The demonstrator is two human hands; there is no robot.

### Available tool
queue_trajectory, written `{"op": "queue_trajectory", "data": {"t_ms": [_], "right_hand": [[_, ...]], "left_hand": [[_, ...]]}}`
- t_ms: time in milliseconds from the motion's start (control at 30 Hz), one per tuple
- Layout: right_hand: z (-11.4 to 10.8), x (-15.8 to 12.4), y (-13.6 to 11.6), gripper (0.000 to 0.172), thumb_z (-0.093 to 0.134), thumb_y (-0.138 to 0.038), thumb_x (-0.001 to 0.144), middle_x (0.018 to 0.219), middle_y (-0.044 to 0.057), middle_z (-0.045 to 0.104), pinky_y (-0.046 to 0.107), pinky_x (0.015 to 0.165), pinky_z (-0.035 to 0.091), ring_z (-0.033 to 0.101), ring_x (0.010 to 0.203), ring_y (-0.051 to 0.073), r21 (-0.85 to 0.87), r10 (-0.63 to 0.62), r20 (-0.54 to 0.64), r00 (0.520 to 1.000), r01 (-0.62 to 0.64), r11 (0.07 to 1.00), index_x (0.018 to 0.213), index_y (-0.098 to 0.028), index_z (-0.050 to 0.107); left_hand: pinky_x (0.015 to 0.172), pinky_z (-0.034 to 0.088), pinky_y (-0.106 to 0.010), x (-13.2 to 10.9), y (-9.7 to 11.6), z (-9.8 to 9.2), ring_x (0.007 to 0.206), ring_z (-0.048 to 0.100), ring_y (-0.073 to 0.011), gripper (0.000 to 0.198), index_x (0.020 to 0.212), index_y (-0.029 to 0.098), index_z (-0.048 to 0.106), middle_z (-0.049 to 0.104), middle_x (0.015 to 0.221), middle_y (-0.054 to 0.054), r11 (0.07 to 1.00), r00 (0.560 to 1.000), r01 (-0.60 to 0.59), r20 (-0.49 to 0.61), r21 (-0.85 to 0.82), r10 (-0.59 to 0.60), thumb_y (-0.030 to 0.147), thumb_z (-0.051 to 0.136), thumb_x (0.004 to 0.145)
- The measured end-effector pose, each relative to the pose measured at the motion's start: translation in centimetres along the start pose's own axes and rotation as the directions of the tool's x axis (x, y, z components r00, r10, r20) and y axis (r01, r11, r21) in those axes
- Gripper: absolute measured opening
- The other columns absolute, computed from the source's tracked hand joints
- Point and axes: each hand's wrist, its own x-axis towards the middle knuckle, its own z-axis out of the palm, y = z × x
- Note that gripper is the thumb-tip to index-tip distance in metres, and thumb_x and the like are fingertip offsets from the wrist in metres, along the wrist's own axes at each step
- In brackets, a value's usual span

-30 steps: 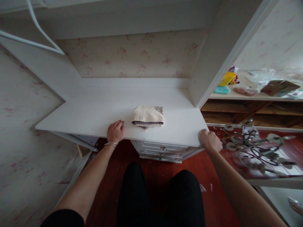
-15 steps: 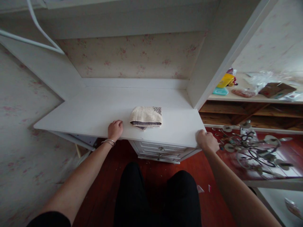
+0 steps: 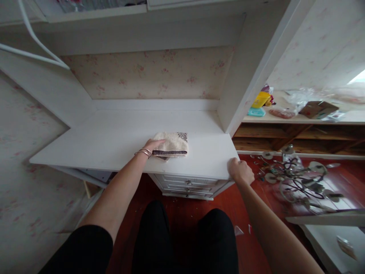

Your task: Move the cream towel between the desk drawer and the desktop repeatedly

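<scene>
A folded cream cloth [image 3: 173,143] with a dark edge and a dark pattern at one corner lies on the white desk [image 3: 119,131]. My left hand [image 3: 154,145] is at the cloth's left side, its thumb over the top and the other fingers hidden at or behind the cloth's edge; it is closed on the cloth. At the desk's front right corner, my right hand [image 3: 241,170] is wrapped round the edge of the desktop.
White drawers [image 3: 188,184] stand under the desk. To the right, a metal chandelier [image 3: 305,179] lies on the red floor [image 3: 182,213]. Behind it, a low wooden shelf [image 3: 262,132] bears a yellow container, plastic bags and a brown box [image 3: 318,109]. A white cable [image 3: 31,32] hangs upper left.
My left hand has moved from the desk's front edge up and right onto the cloth and taken hold of its left side. My right hand stays at the corner. The view has shifted slightly.
</scene>
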Motion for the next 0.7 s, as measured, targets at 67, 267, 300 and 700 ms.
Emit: {"op": "queue_trajectory", "data": {"t_ms": [67, 267, 300, 700], "right_hand": [[0.0, 0.0, 0.0, 0.057, 0.033, -0.051, 0.090, 0.110, 0.024, 0.065, 0.051, 0.085, 0.049, 0.061, 0.106, 0.039, 0.004, 0.002, 0.001, 1.000, -0.002, 1.000, 0.118, -0.013, 0.065], [0.1, 0.2, 0.2, 0.057, 0.033, -0.050, 0.090, 0.112, 0.024, 0.065, 0.051, 0.087, 0.049, 0.061, 0.107, 0.040, -0.001, -0.004, -0.004, 1.000, 0.004, 1.000, 0.119, -0.011, 0.064], [0.1, 0.2, 0.2, 0.057, 0.033, -0.050, 0.090, 0.112, 0.024, 0.065, 0.051, 0.087, 0.049, 0.061, 0.107, 0.040, -0.001, -0.004, -0.002, 1.000, 0.004, 1.000, 0.118, -0.012, 0.065], [0.1, -0.1, 0.1, 0.056, 0.034, -0.050, 0.091, 0.111, 0.023, 0.064, 0.050, 0.089, 0.047, 0.059, 0.110, 0.039, -0.002, -0.002, 0.008, 1.000, 0.002, 1.000, 0.121, -0.012, 0.063]], "left_hand": [[0.068, 0.055, -0.034, -0.5, 0.1, 0.5, 0.086, 0.069, -0.0299, 0.047, 0.091, 0.012, 0.066, 0.072, 0.083, -0.013, 0.996, 0.995, 0.070, 0.076, -0.054, -0.065, 0.036, 0.085, 0.055], [0.073, 0.058, -0.038, -3.2, -1.3, -0.9, 0.078, 0.070, -0.0251, 0.042, 0.103, 0.014, 0.064, 0.072, 0.086, -0.011, 0.936, 0.914, 0.047, 0.394, -0.350, 0.101, 0.036, 0.075, 0.068], [0.075, 0.057, -0.038, -3.5, -1.8, -1.3, 0.080, 0.070, -0.0246, 0.046, 0.108, 0.015, 0.062, 0.072, 0.090, -0.011, 0.915, 0.902, 0.013, 0.399, -0.404, 0.163, 0.035, 0.075, 0.069], [0.112, 0.028, -0.046, -7.0, -3.7, -2.5, 0.135, 0.036, -0.0302, 0.062, 0.142, 0.024, 0.042, 0.038, 0.148, -0.011, 0.289, 0.605, -0.646, 0.243, 0.706, 0.758, 0.050, 0.052, 0.087]]}}
